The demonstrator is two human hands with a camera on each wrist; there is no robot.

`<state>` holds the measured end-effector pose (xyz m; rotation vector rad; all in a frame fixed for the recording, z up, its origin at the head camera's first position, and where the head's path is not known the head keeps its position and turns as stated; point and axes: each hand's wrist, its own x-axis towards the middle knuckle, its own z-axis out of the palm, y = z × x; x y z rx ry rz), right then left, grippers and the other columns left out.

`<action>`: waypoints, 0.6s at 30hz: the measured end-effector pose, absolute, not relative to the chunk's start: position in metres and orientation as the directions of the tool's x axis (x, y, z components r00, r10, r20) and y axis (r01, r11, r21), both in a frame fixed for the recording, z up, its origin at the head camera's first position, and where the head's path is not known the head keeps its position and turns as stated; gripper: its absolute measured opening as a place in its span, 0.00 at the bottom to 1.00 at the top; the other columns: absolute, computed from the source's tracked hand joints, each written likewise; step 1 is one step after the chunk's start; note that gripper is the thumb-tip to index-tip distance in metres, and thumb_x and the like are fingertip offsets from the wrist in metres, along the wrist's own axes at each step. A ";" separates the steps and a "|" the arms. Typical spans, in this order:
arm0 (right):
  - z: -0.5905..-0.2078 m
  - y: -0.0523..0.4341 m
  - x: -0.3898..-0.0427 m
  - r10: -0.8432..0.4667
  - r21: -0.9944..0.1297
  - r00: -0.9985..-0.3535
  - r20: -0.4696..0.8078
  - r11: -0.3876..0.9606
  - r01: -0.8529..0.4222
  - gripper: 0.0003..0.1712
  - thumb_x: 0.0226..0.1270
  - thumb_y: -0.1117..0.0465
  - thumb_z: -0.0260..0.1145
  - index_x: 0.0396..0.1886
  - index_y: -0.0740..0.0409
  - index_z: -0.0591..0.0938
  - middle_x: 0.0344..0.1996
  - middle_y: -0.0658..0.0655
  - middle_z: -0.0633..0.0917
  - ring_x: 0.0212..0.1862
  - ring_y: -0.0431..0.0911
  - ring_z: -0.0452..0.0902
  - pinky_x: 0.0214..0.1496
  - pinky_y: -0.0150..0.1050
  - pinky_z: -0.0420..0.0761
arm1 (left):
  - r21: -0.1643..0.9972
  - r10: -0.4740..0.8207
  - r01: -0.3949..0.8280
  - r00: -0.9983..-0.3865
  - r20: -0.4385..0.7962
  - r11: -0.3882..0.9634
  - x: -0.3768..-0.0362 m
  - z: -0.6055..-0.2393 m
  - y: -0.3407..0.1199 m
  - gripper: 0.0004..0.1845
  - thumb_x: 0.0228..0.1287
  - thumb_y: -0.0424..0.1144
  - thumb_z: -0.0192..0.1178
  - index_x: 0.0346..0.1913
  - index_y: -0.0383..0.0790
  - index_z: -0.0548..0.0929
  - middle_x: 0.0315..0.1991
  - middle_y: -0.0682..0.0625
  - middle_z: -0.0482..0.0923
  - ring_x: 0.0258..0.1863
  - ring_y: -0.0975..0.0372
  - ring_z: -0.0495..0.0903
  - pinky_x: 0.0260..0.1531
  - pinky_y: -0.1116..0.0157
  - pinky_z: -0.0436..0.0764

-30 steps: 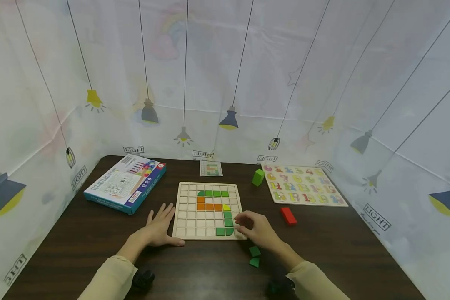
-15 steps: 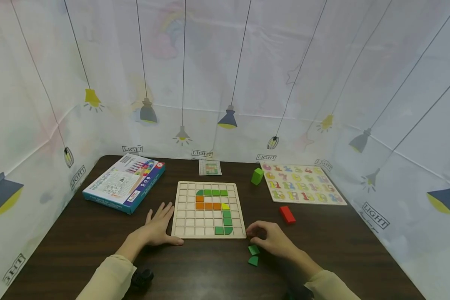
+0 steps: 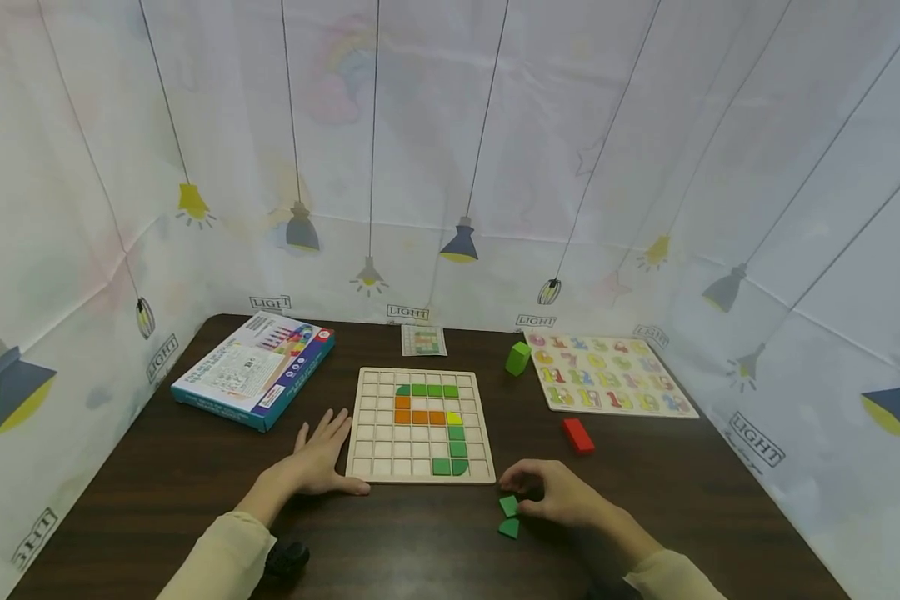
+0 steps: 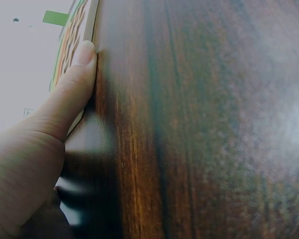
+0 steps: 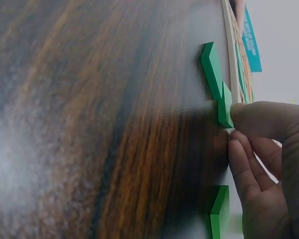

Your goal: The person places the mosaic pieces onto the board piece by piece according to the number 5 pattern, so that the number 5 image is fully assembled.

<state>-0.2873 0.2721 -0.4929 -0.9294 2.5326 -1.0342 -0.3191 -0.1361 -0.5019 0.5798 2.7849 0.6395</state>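
Small pattern card [image 3: 423, 340] too tiny to read; number puzzle [image 3: 606, 375] digits blurred

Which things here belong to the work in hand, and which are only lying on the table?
In use:
- grid board, steadied by the left hand
- two green pieces, one touched by the right hand

Lying about:
- number puzzle
- box
- red block
- green block
- small card
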 end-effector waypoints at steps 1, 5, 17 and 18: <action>-0.493 0.273 -0.287 -0.649 -0.701 -0.761 0.007 0.540 -0.466 0.18 0.56 0.66 0.70 0.47 0.53 0.80 0.41 0.48 0.83 0.42 0.41 0.79 0.45 0.38 0.79 | 0.459 0.424 0.326 -0.897 -0.128 0.827 -0.319 -0.502 -0.136 0.64 0.43 0.69 0.65 0.73 0.31 0.49 0.74 0.38 0.41 0.72 0.43 0.36 0.62 0.37 0.36; -0.496 0.274 -0.286 -0.658 -0.706 -0.753 0.012 0.527 -0.473 0.19 0.55 0.67 0.71 0.48 0.53 0.80 0.42 0.49 0.83 0.42 0.43 0.79 0.46 0.38 0.79 | 0.455 0.421 0.324 -0.898 -0.130 0.829 -0.318 -0.504 -0.135 0.63 0.44 0.70 0.65 0.73 0.32 0.49 0.74 0.38 0.41 0.72 0.43 0.37 0.62 0.37 0.36; -0.500 0.272 -0.285 -0.632 -0.698 -0.773 0.058 0.528 -0.484 0.15 0.57 0.66 0.70 0.44 0.52 0.81 0.37 0.47 0.83 0.38 0.42 0.79 0.41 0.37 0.79 | 0.467 0.421 0.325 -0.900 -0.115 0.822 -0.315 -0.499 -0.134 0.62 0.45 0.67 0.66 0.73 0.31 0.50 0.74 0.37 0.42 0.72 0.43 0.38 0.62 0.37 0.37; -0.499 0.272 -0.286 -0.630 -0.697 -0.774 0.059 0.529 -0.484 0.15 0.57 0.66 0.70 0.44 0.51 0.82 0.37 0.46 0.83 0.38 0.42 0.79 0.41 0.37 0.79 | 0.467 0.421 0.325 -0.900 -0.113 0.822 -0.315 -0.498 -0.134 0.62 0.45 0.67 0.66 0.73 0.31 0.50 0.74 0.37 0.42 0.72 0.43 0.38 0.62 0.37 0.37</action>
